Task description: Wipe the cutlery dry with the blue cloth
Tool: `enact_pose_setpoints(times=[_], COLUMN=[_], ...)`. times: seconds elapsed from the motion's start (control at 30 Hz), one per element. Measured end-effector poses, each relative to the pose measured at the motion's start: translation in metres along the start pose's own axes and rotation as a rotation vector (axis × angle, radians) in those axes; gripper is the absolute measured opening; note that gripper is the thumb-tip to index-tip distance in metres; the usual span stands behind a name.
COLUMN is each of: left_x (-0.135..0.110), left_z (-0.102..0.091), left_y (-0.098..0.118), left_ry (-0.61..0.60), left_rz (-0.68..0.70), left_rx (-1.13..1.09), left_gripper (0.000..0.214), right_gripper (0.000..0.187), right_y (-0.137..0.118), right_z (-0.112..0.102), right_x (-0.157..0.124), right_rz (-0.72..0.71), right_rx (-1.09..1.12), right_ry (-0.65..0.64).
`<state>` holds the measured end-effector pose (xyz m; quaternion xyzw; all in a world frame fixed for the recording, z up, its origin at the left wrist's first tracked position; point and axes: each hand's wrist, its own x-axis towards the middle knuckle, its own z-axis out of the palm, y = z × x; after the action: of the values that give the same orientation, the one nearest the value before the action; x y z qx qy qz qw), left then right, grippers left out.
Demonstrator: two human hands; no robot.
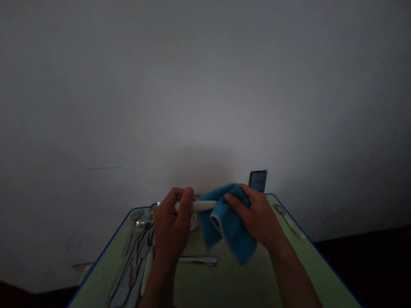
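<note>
My left hand [173,224] is closed round the white handle of a utensil [199,206], held level above the table. Its other end is hidden inside a blue cloth [226,224]. My right hand [253,218] grips that cloth, wrapped round the utensil, with a loose flap hanging down toward the table. Both hands hover over the far half of the green table [205,286].
Several spoons and other cutlery [135,252] lie in a heap at the table's left. One piece of cutlery [197,259] lies flat near the middle, and a white-handled spoon [289,220] lies at the right edge. A dark phone [257,181] stands against the pale wall behind.
</note>
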<state>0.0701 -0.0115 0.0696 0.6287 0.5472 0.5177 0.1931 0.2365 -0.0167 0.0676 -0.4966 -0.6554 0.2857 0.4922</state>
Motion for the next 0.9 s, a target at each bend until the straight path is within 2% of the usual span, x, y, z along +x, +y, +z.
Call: enact_pose_setpoints(times=[0.1, 0.2, 0.27, 0.33, 0.47, 0.53, 0.6, 0.73, 0.9], left_x=[0.005, 0.009, 0.013, 0.017, 0.023, 0.026, 0.029, 0.037, 0.042], left_z=[-0.001, 0.0, 0.002, 0.004, 0.005, 0.005, 0.005, 0.008, 0.018], left_y=[0.002, 0.004, 0.003, 0.0, -0.013, -0.02, -0.027, -0.04, -0.05], left_ry=[-0.204, -0.342, -0.38, -0.351, -0.159, -0.104, -0.131, -0.291, -0.498], left_rz=[0.026, 0.009, 0.004, 0.008, -0.056, -0.087, -0.103, -0.147, -0.073], left_rx=[0.083, 0.072, 0.051, 0.019, -0.09, -0.131, -0.123, 0.002, 0.016], left_gripper=[0.025, 0.021, 0.021, 0.019, 0.015, 0.015, 0.018, 0.026, 0.025], right_gripper=[0.024, 0.026, 0.028, 0.028, 0.026, 0.028, 0.029, 0.027, 0.026], right_y=[0.004, 0.006, 0.008, 0.01, 0.018, 0.022, 0.026, 0.032, 0.035], right_z=[-0.009, -0.014, -0.015, -0.013, -0.005, 0.001, 0.006, 0.01, 0.009], right_x=[0.008, 0.016, 0.021, 0.025, 0.031, 0.034, 0.037, 0.041, 0.043], right_rz=[0.032, 0.078, 0.11, 0.137, 0.17, 0.181, 0.179, 0.197, 0.214], right_rx=[-0.036, -0.05, -0.044, -0.029, -0.022, -0.038, -0.074, -0.094, -0.061], right_ry=[-0.02, 0.046, 0.067, 0.015, -0.198, -0.248, -0.22, -0.067, 0.108])
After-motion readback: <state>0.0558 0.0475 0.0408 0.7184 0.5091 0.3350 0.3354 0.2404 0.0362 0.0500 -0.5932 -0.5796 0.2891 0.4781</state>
